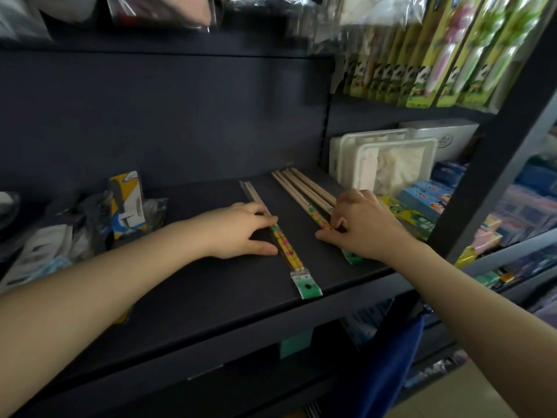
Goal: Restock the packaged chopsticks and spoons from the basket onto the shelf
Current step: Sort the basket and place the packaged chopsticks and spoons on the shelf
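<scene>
Two lots of packaged chopsticks lie on the dark shelf (196,285). The left pack (289,251) has wooden sticks with yellow patterned ends and a green header tag near the shelf's front edge. My left hand (238,230) rests on it with fingers stretched over the sticks. To the right lies a bundle of chopstick packs (304,191) pointing toward the back wall. My right hand (361,224) pinches that bundle at its patterned end, fingers curled. The basket and the spoons are not visible.
Plastic-wrapped goods and a yellow-white packet (128,203) stand at the shelf's left. White plastic boxes (388,164) and blue and green cartons (422,206) crowd the right. Green toothbrush packs (437,55) hang above. A blue object (388,372) hangs below the shelf.
</scene>
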The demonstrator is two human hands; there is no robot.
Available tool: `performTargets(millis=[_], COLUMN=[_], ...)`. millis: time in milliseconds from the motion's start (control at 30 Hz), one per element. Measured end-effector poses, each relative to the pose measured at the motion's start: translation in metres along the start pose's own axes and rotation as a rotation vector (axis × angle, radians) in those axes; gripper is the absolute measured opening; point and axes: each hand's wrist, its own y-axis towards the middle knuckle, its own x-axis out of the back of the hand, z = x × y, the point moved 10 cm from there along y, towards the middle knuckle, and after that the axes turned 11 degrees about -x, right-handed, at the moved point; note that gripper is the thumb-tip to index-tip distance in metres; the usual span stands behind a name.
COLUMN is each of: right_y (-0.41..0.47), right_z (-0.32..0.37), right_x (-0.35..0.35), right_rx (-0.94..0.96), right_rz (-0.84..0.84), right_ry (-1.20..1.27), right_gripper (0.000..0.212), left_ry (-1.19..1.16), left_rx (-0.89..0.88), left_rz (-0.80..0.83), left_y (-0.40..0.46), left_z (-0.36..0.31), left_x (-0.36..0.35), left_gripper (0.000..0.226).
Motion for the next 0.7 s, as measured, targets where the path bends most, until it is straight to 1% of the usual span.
performTargets(millis=[67, 133, 233, 333, 433, 500, 600, 700], right_y=[0.003, 0.004, 0.0, -0.002, 0.003, 0.009, 0.02, 0.025], right_z=[-0.007, -0.023, -0.036, -0.026, -0.023, -0.028, -0.039, -0.041], right_x=[0.002, 0.003, 0.0, 0.001, 0.004, 0.003, -0.002, -0.003], right_rx=[-0.04, -0.123, -0.182, -0.161, -0.218, -0.268, -0.313, -0.3], right_rz=[0.013, 0.031, 0.042, 0.029, 0.042, 0.07, 0.112, 0.096], right_ry=[0.086, 0.115, 0.041, -0.075, -0.106, -0.039, 0.084, 0.04], right_gripper=[0.035, 0.026, 0.029, 0.031, 0.03, 0.029, 0.027, 0.024], left_ry=[0.013, 0.012, 0.002, -0.014, -0.014, 0.011, -0.071, -0.082], left_rx=[-0.007, -0.011, -0.003, 0.025, 0.042, 0.013, -0.059, -0.092], left_rz=[-0.028, -0.049, -0.066, -0.08, -0.105, -0.095, -0.05, -0.044], left_y=[0.005, 0.009, 0.019, 0.029, 0.038, 0.044, 0.051, 0.058], left_z=[-0.003, -0.007, -0.012, -0.012, -0.011, -0.013, -0.014, -0.011], left_x=[0.003, 0.003, 0.002, 0.003, 0.006, 0.006, -0.001, -0.004], left_gripper=[0.069, 0.068, 0.068, 0.071, 0.074, 0.074, 0.068, 0.063])
